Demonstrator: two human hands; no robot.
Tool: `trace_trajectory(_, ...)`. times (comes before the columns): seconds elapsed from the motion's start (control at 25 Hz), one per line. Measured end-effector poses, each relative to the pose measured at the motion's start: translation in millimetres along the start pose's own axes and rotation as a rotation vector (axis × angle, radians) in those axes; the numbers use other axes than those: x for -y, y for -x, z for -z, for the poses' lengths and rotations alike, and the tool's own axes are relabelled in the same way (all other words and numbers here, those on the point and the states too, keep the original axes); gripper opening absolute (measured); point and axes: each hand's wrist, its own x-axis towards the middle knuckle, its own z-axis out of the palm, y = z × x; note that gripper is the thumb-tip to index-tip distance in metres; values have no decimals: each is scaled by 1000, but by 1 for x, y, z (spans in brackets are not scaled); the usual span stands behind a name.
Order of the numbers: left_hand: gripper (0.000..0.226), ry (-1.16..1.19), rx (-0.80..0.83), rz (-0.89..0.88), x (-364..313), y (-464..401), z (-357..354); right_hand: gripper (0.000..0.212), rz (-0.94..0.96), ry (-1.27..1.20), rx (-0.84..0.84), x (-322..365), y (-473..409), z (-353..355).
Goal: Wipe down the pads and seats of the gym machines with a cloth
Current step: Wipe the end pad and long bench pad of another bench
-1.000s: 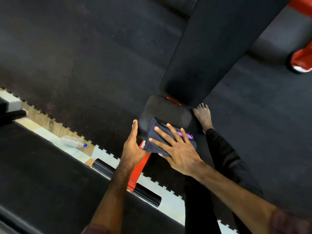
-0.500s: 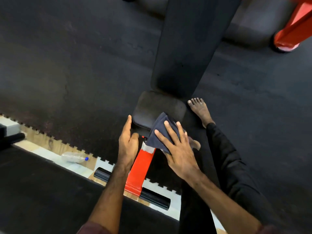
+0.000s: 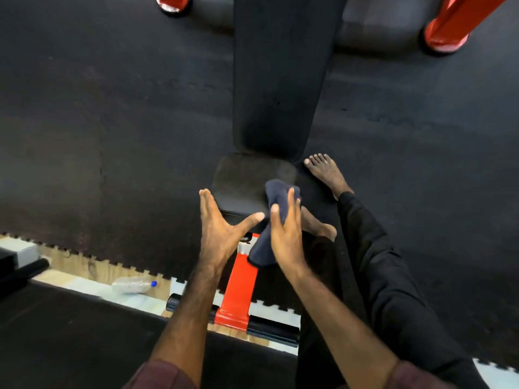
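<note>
Right hand (image 3: 286, 234) gripped the cloth (image 3: 276, 217), fingers curled around it, at the seat's (image 3: 241, 183) near edge. Left hand (image 3: 222, 231) hovered beside it, fingers spread, holding nothing.

Dim, even indoor light falls from above, so the black rubber floor (image 3: 112, 113) swallows most detail. A soft grey sheen lies on the floor at the far right. The right hand (image 3: 285, 234) and the cloth (image 3: 276, 197) are smeared by motion blur. Wide-angle distortion bends the pale floor strip (image 3: 84, 284) at the near left.
</note>
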Motion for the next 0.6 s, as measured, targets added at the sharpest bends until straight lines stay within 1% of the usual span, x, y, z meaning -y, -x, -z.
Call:
trace_trajectory(0.08, 147, -29, 11, -9, 3, -5, -1, 65, -107, 43, 21, 14, -48, 10)
trace_trajectory(0.16, 150, 0, 25, 5, 6, -9, -1, 69, -160, 16, 19, 18, -61, 15)
trace_trajectory(0.24, 151, 34, 42, 7, 4, -13, 1, 72, -151, -66, -4, 11, -26, 10)
trace_trajectory(0.32, 152, 28, 37, 32, 0, -19, 3, 71, -161, -115, 23, 4, 0, 4)
trace_trajectory(0.36, 152, 30, 28, 44, -2, -21, 2, 70, -179, -111, 38, 5, -11, 7)
trace_trajectory(0.48, 151, 49, 9, 36, -3, -20, 1, 69, -310, 28, 6, 18, -83, 13)
trace_trajectory(0.56, 150, 56, -8, 45, -4, -19, 1, 67, -305, 48, 6, 19, -106, 18)
trace_trajectory(0.6, 151, 52, -19, 53, -6, -18, 2, 67, -284, 32, 10, 20, -97, 20)
